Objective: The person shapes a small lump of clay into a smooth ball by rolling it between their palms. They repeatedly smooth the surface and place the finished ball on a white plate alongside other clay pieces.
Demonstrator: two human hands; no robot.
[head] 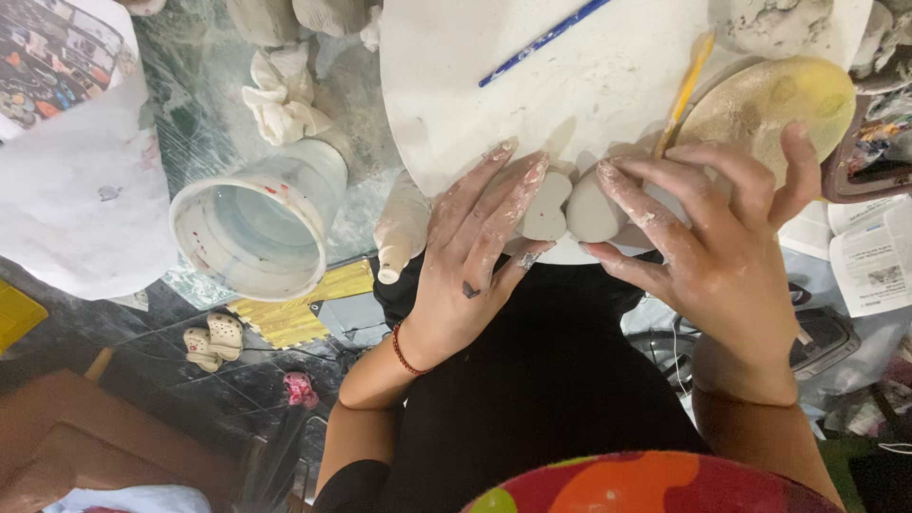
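Two small grey clay lumps lie side by side at the near edge of a round white board [456,85]. My left hand [475,256], smeared with clay and with a red cord at the wrist, rests its fingers on the left clay piece [546,214]. My right hand [722,237] presses its fingertips against the right clay piece [591,211]. The two pieces touch each other between my hands. A blue-handled tool [541,43] and a yellow-handled tool [686,85] lie on the board farther back.
A white plastic tub of water [261,228] stands left of the board, with a crumpled white cloth [280,95] behind it. A round yellowish sponge [765,100] sits at the right, and more grey clay [774,24] lies at the back. Papers [869,252] lie at the far right.
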